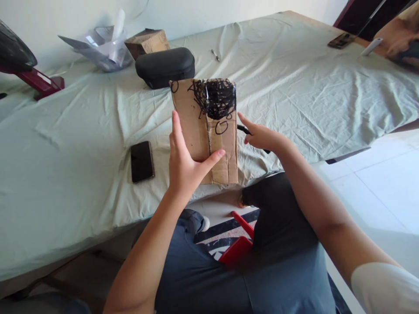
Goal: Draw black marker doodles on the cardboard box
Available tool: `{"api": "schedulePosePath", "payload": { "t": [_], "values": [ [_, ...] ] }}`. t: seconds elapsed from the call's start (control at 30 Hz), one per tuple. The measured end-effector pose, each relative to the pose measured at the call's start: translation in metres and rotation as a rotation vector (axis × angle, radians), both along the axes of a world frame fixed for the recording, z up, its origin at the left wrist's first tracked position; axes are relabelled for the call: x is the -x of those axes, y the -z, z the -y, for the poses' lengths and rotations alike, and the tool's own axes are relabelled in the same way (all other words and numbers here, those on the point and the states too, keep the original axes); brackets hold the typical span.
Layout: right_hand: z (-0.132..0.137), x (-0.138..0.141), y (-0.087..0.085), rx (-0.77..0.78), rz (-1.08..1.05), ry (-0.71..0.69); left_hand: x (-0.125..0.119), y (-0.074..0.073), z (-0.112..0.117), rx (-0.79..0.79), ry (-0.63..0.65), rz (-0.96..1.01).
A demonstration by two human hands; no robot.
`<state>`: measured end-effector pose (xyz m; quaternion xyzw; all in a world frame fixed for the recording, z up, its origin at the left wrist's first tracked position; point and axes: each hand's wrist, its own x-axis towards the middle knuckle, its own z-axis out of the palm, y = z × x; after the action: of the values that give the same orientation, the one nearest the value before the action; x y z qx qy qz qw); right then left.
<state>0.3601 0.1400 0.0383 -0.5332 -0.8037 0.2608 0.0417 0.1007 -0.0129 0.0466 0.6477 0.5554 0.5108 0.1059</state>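
Pale green cloth (81,152): draped over the wide surface beneath and beyond both hands, rumpled into soft ridges, most heavily to the right of the right hand.
Wall (203,13): plain, whitish, beyond the far edge of the cloth, ahead of both hands.
Floor (386,174): pale, glossy square tiles, low to the right of the right hand.
Cardboard box (193,135): brown, oblong, between the hands; a ridged seam runs down its face, with dense black scribble and shiny tape at the top and loose inked circles around it.
Left hand (185,165): thumb and forefinger spread wide, holding the box at its left edge, thumb laid across the front.
Right hand (262,136): curled around a slim black pen (244,129), forefinger stretched out just beside the box's right edge.
Phone (142,162): dark, smooth, rounded corners, lying left of the left hand.
Black case (165,65): matte, rounded, beyond the left hand, just behind the box.
Small carton (153,41): brown, boxy, behind that case.
Plastic bag (111,61): crinkled, translucent, farther off to the left hand's left.
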Motion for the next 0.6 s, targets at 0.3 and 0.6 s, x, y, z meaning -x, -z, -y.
{"api": "schedulePosePath", "payload": {
  "t": [0.3,0.6],
  "values": [
    [-0.003,0.013,0.001,0.211,-0.343,0.196,-0.003,0.004,0.0,-0.035,-0.037,-0.034],
    [0.001,0.013,-0.016,0.128,-1.042,0.177,-0.004,0.004,0.001,-0.052,-0.017,-0.037]
  ]
}}
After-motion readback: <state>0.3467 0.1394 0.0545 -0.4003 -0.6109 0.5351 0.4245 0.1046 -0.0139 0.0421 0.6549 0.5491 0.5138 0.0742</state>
